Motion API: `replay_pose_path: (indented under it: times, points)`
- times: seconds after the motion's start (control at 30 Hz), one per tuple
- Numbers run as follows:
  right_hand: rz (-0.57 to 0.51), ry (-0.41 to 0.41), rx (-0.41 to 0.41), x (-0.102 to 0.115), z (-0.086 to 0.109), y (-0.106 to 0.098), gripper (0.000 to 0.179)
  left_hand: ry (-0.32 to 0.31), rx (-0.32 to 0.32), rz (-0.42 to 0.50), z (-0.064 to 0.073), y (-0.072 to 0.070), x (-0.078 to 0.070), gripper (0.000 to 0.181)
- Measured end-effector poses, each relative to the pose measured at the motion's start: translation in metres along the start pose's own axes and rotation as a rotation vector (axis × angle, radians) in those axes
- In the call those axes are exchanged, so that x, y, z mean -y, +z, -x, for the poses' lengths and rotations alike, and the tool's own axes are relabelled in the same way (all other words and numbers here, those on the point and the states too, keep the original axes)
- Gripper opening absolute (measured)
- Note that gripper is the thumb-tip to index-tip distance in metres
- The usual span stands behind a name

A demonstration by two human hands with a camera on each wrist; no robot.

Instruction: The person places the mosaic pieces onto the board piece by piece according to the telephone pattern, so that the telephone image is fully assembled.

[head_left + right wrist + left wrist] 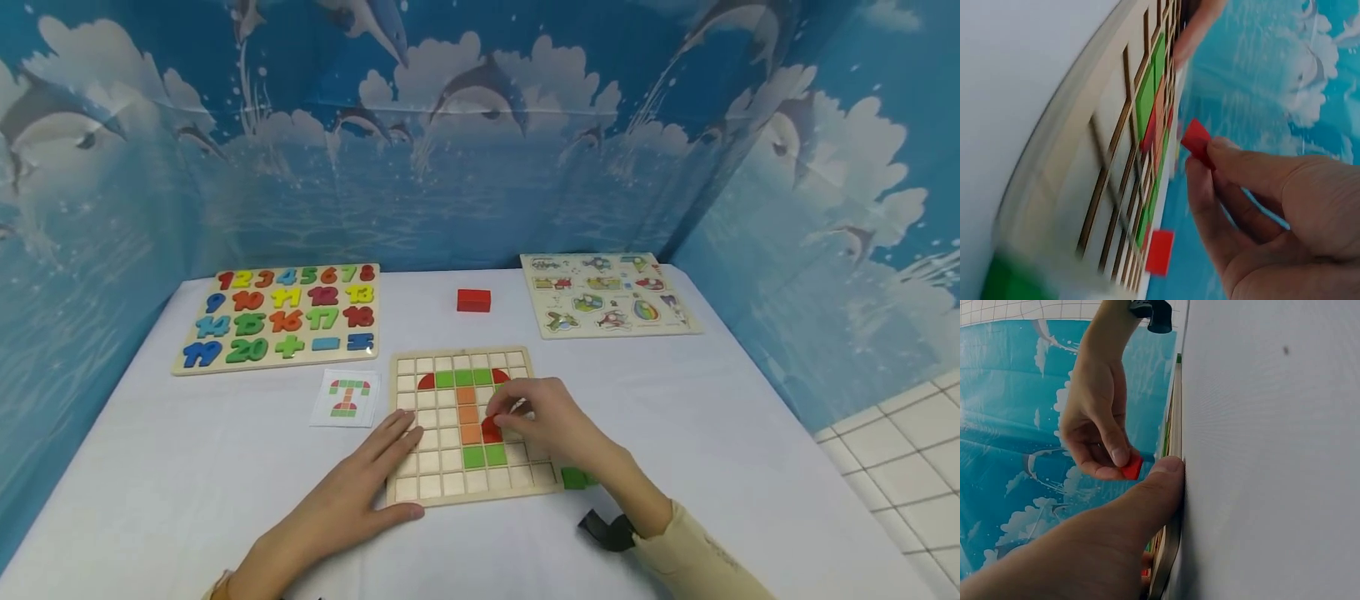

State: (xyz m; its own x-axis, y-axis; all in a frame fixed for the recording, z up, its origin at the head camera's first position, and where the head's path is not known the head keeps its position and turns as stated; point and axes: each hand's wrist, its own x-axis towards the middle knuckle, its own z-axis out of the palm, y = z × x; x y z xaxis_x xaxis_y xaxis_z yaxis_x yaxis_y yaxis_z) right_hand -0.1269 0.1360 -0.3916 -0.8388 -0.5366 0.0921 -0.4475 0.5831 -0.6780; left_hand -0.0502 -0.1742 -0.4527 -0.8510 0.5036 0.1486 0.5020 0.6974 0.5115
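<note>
The right hand pinches a small red piece between thumb and fingertips, over the right part of a wooden grid board. In both wrist views this piece is held up off the board. Green squares, orange squares and a red rounded piece lie in the board's cells. The left hand rests at the board's left side, its fingers extended over the left cells and its thumb at the front edge. Left of the board lies a pattern card printed with a similar figure.
A red block stands behind the board. Green pieces lie at its front right corner, partly behind the right forearm. A number puzzle sits at the back left, a picture puzzle at the back right. Dolphin-print curtains enclose the table.
</note>
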Motion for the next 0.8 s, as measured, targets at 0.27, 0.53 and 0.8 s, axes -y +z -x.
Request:
replay_pose_path:
  times: [0.27,0.53,0.8]
  points:
    - [0.007,-0.048,0.016,0.026,-0.026,0.032,0.008,0.005,-0.008,-0.009,0.001,0.0,0.0,0.092]
    - [0.02,-0.026,0.058,0.025,-0.032,0.042,0.006,0.015,-0.012,-0.013,0.0,-0.001,-0.003,0.091]
    - [0.151,-0.161,0.062,0.019,-0.029,0.042,0.009,-0.004,0.007,-0.004,0.001,-0.003,-0.003,0.091]
